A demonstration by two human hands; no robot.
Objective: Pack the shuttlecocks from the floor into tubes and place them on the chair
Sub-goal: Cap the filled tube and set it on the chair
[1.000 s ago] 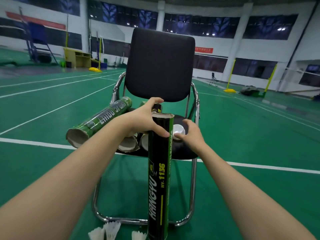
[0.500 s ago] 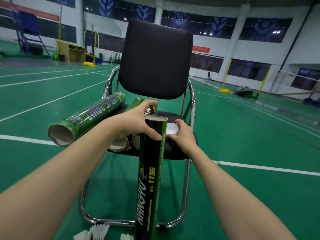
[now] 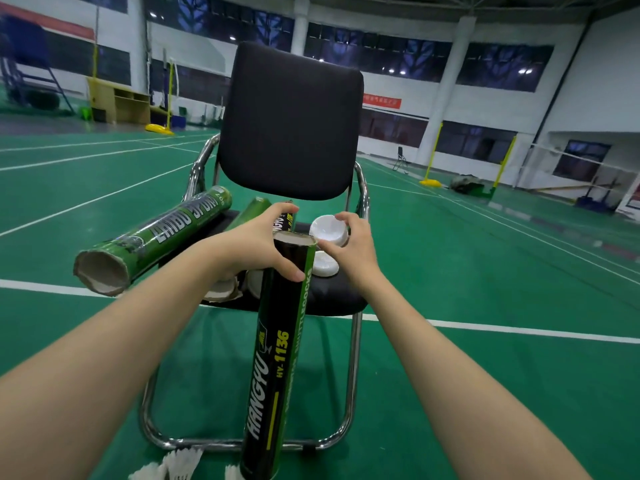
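- Right hand (image 3: pixel 349 249) now pinches a white cap (image 3: pixel 328 231), lifted off the chair (image 3: pixel 291 123) seat
- Left hand (image 3: pixel 258 245) grips the upright black tube (image 3: pixel 277 358) at its open mouth
- Capping appears imminent; shuttlecocks (image 3: pixel 173 465) remain on the floor

Indoor badminton hall: green court flooring (image 3: pixel 485 271) with white boundary lines (image 3: pixel 519 329); yellow net posts (image 3: pixel 434 152) at 1 o'clock.

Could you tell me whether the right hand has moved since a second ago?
Yes: the right hand has lifted a round white plastic cap off the black chair seat.
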